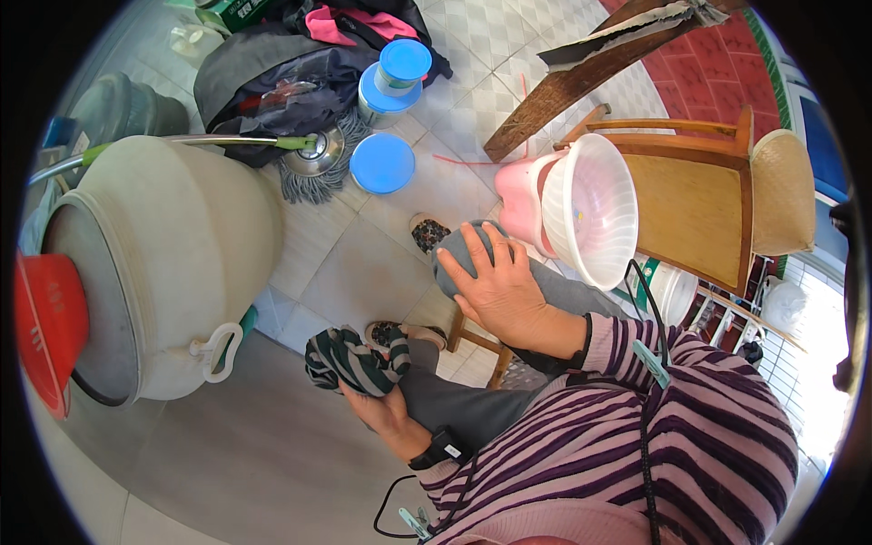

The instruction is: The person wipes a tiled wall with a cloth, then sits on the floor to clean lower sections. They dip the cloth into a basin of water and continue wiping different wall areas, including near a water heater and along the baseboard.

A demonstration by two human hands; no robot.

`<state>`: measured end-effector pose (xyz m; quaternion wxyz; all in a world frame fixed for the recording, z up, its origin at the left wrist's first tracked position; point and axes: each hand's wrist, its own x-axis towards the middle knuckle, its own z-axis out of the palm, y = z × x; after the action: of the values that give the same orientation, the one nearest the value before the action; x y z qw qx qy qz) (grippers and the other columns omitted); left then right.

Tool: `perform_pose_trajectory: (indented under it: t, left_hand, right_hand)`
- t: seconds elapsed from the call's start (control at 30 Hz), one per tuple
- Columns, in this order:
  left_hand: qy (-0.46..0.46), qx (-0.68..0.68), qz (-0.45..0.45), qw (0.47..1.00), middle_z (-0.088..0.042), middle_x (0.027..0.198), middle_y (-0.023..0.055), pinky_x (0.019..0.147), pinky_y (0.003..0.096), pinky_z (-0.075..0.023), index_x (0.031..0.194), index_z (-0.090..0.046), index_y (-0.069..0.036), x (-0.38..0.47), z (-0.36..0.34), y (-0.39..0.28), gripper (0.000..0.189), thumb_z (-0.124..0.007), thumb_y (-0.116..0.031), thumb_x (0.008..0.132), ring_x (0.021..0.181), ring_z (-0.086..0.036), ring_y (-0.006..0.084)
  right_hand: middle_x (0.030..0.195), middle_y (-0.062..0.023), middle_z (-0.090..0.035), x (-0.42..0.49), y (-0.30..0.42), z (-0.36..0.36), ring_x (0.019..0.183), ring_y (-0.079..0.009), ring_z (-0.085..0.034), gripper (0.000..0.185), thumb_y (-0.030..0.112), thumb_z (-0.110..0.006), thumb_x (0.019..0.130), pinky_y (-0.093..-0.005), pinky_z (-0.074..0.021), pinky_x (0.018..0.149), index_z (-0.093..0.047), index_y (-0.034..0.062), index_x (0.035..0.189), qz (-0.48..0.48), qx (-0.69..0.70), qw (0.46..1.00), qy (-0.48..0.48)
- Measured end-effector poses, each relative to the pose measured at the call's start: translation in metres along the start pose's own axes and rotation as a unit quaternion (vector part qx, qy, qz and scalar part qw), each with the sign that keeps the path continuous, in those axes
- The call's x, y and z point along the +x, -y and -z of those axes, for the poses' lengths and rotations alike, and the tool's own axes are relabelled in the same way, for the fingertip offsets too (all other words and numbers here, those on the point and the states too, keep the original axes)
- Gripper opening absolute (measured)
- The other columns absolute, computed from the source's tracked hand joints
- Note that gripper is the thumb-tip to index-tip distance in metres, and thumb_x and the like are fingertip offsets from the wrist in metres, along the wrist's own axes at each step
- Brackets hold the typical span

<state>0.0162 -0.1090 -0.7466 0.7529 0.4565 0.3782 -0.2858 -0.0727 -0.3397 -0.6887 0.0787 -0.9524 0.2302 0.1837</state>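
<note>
My left hand (381, 409) holds a bunched cloth (355, 361) with dark green and grey stripes, above my left thigh. The cloth hides most of the fingers. My right hand (501, 286) lies palm down over my right knee (453, 262), fingers spread and holding nothing. Both legs are in grey trousers, and I appear seated. Beyond the knees, two patterned shoes (429, 234) rest on the tiled floor (361, 262). Each wrist wears a black band, and cords with light green clips hang along my striped top (681, 409).
Left stands a large beige barrel (197, 259) with a red basin (58, 320) on it. A mop (317, 160), blue-lidded tubs (383, 163) and a dark bag or garment (252, 75) lie ahead. Right are a white basin (599, 204), a pink stool (518, 194) and a wooden chair (681, 211).
</note>
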Motion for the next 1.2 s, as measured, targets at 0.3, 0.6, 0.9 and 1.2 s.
perform_pose_trajectory:
  t: [0.3,0.6,0.9,1.2]
  left_hand:
    - [-0.006,-0.057,0.129,0.99,-0.067,0.111,0.0085,0.086,0.0418,-0.0544,0.125,-0.06,-0.009,-0.003,0.028,0.016,0.034,-0.048,-0.032,0.105,0.096,-0.064,0.0238]
    - [-0.056,0.009,0.152,0.987,-0.067,0.114,0.0058,0.088,0.0422,-0.055,0.125,-0.061,-0.007,-0.028,0.014,0.038,0.034,-0.049,-0.032,0.105,0.1,-0.065,0.0223]
    - [0.001,0.058,0.064,0.996,-0.068,0.112,0.0067,0.09,0.0385,-0.0539,0.124,-0.062,-0.007,-0.096,-0.063,-0.032,0.033,-0.049,-0.029,0.104,0.1,-0.065,0.0209]
    - [0.078,0.134,0.009,0.988,-0.067,0.119,0.0029,0.092,0.0415,-0.054,0.129,-0.061,-0.01,-0.11,-0.124,-0.131,0.035,-0.049,-0.031,0.104,0.105,-0.064,0.0189]
  right_hand:
    - [0.146,-0.0234,-0.041,-0.008,-0.003,-0.009,0.131,-0.0439,-0.042,0.065,0.034,-0.072,0.083,-0.0527,-0.0403,0.096,-0.051,0.013,0.141,-0.002,0.0,0.991,0.137]
    - [0.146,-0.0228,-0.041,-0.03,-0.036,-0.039,0.13,-0.0427,-0.044,0.066,0.033,-0.072,0.084,-0.0557,-0.0455,0.093,-0.051,0.0123,0.142,-0.004,-0.024,0.969,0.248]
    - [0.155,-0.026,-0.03,-0.063,-0.063,-0.034,0.134,-0.0494,-0.041,0.072,0.032,-0.073,0.084,-0.056,-0.0462,0.095,-0.045,0.0141,0.148,-0.046,0.08,0.952,0.292]
    - [0.138,-0.0231,-0.056,-0.103,-0.075,-0.012,0.119,-0.0404,-0.059,0.059,0.043,-0.063,0.088,-0.045,-0.048,0.101,-0.06,0.0098,0.136,-0.035,0.356,0.887,0.292]
